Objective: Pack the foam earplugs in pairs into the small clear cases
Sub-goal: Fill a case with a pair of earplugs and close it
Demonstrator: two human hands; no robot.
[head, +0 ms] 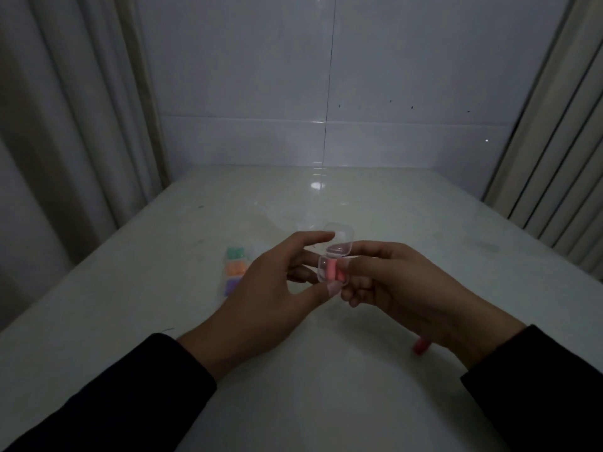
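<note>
A clear case [333,256] holds a pink earplug [332,269]. Left of it, cases show green [235,252], orange [235,267] and purple [232,284]. Black sleeves [107,396].

The clear case [336,252] looks like glossy see-through plastic, the pink earplug [332,268] inside it matt foam, the white tabletop [359,370] smooth and shiny, the wall tiles [408,76] at twelve o'clock glazed.
</note>
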